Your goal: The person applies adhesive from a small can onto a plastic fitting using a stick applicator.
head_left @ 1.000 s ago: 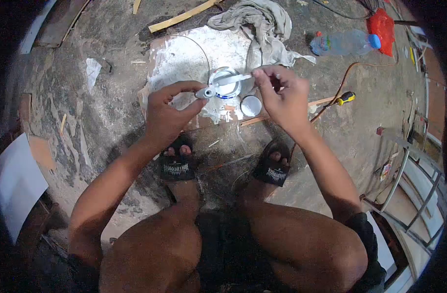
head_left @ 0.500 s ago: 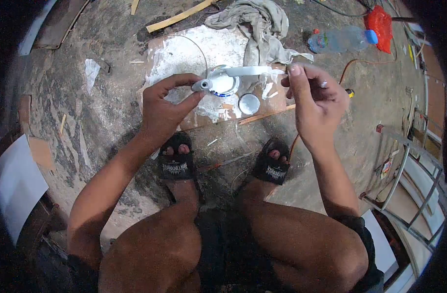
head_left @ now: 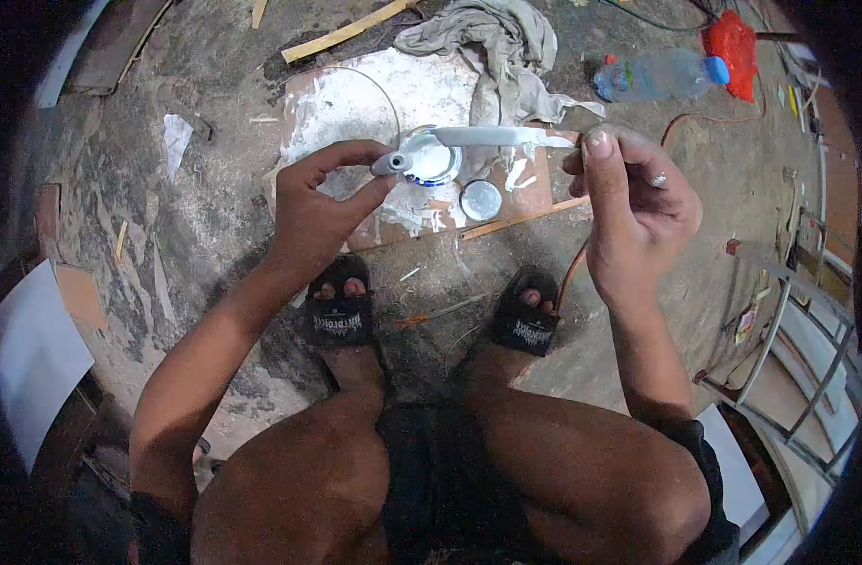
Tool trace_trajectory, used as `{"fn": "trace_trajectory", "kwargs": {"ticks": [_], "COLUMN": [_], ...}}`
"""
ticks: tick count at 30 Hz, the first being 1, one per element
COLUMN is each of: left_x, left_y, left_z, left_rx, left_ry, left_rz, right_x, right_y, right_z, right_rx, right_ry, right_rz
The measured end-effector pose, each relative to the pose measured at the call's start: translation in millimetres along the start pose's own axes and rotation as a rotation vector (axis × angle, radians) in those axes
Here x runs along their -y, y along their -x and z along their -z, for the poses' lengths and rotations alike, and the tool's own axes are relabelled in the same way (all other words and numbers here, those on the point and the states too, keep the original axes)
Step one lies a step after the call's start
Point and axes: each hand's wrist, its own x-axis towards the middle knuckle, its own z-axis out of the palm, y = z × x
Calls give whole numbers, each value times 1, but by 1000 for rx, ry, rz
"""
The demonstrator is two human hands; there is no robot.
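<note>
My left hand (head_left: 323, 198) pinches a grey tube-like piece (head_left: 390, 164) with a hole in its end, beside an open can (head_left: 437, 165) with white inside. Between thumb and fingers, my right hand (head_left: 638, 202) grips the thin end of a white strip (head_left: 497, 137), which stretches leftward above the can. Whether the strip's left end joins the grey piece is hard to tell. A small round lid (head_left: 481, 201) lies right of the can on a white-smeared board (head_left: 356, 104).
A grey rag (head_left: 506, 47) lies behind the board. At the back right are a plastic bottle (head_left: 657, 79) and a red bag (head_left: 731, 56). Wood strips (head_left: 346, 33) lie on the floor, and a metal frame (head_left: 780, 348) stands at the right.
My right hand has moved right, drawing its end of the white strip away from the can, so more of the strip shows. My left hand has shifted slightly left and still pinches the grey piece.
</note>
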Motion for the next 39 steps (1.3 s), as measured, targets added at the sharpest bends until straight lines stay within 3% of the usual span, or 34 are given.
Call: {"fn": "trace_trajectory", "kwargs": {"ticks": [17, 32, 39], "left_x": [2, 0, -6], "left_y": [-2, -3, -3], "left_z": [-1, 0, 2], "left_rx": [-18, 14, 27], "left_ry": [-2, 58, 13], "left_rz": [-29, 24, 20], "right_x": [8, 2, 5], "right_y": [-2, -4, -4], "right_z": [5, 15, 10], "right_rx": [-10, 70, -23], "right_ry": [-38, 172, 90], "right_rz": [41, 268, 266]}}
